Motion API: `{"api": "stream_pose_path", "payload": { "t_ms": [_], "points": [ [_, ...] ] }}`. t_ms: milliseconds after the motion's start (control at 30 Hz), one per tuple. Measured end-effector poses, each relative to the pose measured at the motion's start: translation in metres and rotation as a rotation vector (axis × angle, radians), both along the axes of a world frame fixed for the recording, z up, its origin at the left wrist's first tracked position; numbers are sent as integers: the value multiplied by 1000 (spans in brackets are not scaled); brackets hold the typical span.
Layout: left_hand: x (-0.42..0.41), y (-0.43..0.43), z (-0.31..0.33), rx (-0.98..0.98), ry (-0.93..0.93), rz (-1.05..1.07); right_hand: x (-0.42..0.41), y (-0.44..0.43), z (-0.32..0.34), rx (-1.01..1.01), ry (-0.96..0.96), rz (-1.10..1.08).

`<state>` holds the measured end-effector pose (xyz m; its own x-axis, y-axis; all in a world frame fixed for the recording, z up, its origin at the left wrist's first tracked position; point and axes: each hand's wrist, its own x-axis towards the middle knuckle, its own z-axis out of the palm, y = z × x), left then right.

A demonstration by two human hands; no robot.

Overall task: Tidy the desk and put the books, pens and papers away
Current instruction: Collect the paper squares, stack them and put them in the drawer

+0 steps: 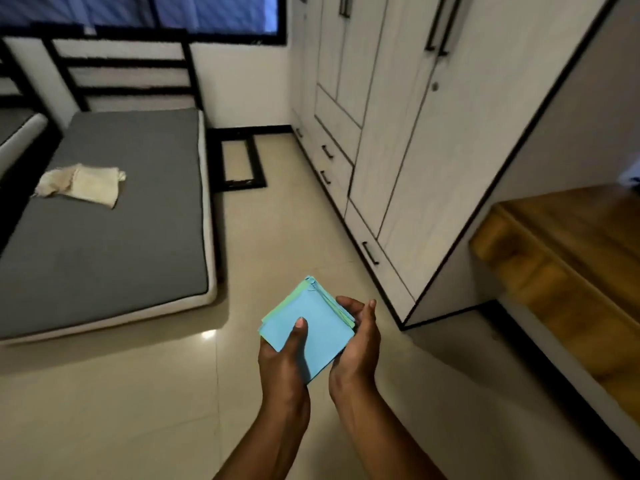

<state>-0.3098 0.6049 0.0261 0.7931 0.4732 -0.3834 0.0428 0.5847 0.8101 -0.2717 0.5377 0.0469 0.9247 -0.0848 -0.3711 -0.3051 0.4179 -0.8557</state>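
Head view: both hands hold a stack of coloured papers in front of the wardrobe

Head camera looks down on the stack of papers (311, 320), blue sheets on top with green edges showing along its far sides, held in the air over the floor (138, 393), just in front of the wardrobe (398, 133) at its near corner. The left hand (284, 362) grips the stack from below, its thumb (300, 329) pressed flat on the top blue sheet and its fingers hidden underneath. The right hand (356, 344) cups the edge of the stack nearest the wardrobe, fingers curled round that edge and the palm under the near corner. The stack is tilted like a diamond, one corner pointing away from the person.

To the left of the wardrobe, well apart from it across the tiles, a grey mattress (114, 220) lies low on the floor, with a crumpled cream cloth (83, 183) on its far part. Between the mattress and the wardrobe, by the back wall, a black frame (239, 161) lies flat on the tiles. To the right of the wardrobe, just beside its side panel, stands the wooden desk (571, 244), blurred. The wardrobe doors and drawers are closed
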Motion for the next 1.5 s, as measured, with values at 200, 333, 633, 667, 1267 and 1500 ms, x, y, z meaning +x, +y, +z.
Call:
{"api": "stream_pose_path", "payload": {
  "t_ms": [200,333,633,667,1267,1500],
  "points": [
    [53,-67,31,94,-34,-398,11,-103,14,-299,-201,-74],
    [98,-149,44,195,-39,-671,34,-200,24,-439,-204,-165],
    [165,-402,77,-30,12,-1119,74,-438,31,-614,-227,-575],
    [172,-426,79,-81,12,-1162,79,-462,33,-609,-228,-597],
    [335,-624,54,188,-43,-1279,206,-689,18,-648,60,-861],
    [434,-647,46,258,-53,-1185,278,-770,14,-748,230,-860]
  ]
}}
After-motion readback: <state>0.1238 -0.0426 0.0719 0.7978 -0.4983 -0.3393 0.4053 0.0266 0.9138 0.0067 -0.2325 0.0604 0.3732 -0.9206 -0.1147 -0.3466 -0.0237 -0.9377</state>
